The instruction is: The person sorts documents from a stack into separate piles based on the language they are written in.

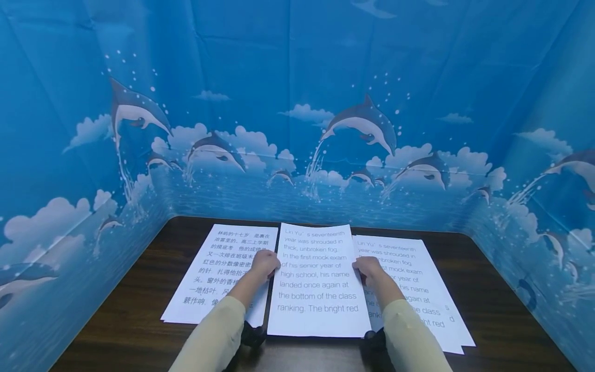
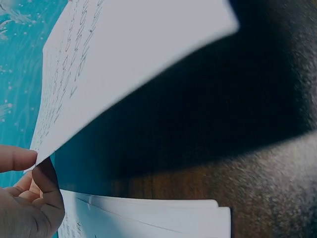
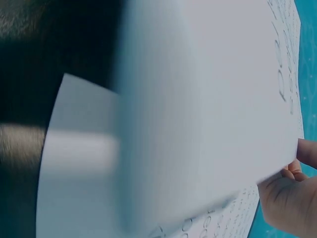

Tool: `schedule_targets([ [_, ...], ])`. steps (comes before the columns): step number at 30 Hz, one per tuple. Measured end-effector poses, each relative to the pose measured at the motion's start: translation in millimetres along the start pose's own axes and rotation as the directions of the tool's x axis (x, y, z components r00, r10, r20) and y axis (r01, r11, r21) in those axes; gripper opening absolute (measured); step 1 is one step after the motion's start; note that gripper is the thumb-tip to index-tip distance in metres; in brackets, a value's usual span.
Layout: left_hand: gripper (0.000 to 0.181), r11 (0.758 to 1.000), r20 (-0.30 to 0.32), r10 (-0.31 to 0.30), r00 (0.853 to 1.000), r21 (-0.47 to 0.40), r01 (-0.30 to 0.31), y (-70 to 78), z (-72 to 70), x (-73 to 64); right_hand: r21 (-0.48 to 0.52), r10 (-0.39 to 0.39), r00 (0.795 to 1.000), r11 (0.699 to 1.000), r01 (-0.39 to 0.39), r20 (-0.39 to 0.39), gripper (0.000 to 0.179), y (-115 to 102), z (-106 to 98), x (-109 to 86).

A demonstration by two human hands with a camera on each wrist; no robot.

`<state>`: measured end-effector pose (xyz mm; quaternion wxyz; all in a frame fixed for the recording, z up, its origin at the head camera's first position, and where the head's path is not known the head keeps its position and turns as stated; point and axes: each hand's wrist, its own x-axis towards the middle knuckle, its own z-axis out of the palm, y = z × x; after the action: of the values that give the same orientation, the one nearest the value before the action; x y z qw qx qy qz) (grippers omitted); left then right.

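A printed sheet of paper (image 1: pixel 316 320) with English text is held up off the table between both hands. My left hand (image 1: pixel 265 263) pinches its left edge between thumb and curled fingers, also seen in the left wrist view, where the sheet (image 2: pixel 163 34) lifts above its dark shadow. On the opposite edge my right hand (image 1: pixel 368 269) pinches the same sheet (image 3: pixel 213 109). Below the left hand lies a stack of sheets with Chinese text (image 1: pixel 186 312). Under the right arm is a stack of sheets with English text (image 1: pixel 434 289), its corners slightly uneven.
The dark wooden table (image 1: pixel 116 310) has rounded back corners. A blue backdrop (image 1: pixel 260 62) printed with dolphins and clouds hangs around its back and sides. Black wrist devices (image 1: pixel 252 335) sit at both wrists.
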<state>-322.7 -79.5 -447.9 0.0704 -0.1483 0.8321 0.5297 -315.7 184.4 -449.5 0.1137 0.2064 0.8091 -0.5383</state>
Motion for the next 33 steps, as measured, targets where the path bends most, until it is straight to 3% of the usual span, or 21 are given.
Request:
schedule_targets([
  [13, 0.029, 0.995, 0.035, 0.086, 0.996, -0.058, -0.084, 16.8, 22.6, -5.2, -0.039, -0.004, 0.998, 0.999, 0.002, -0.057, 0.027, 3, -27, 7.9],
  [33, 0.015, 0.995, 0.033, 0.099, 0.995, -0.029, -0.098, 33.0, 66.9, -17.0, -0.022, 0.024, 0.992, 0.999, -0.026, -0.123, 0.031, 14, -70, 9.0],
])
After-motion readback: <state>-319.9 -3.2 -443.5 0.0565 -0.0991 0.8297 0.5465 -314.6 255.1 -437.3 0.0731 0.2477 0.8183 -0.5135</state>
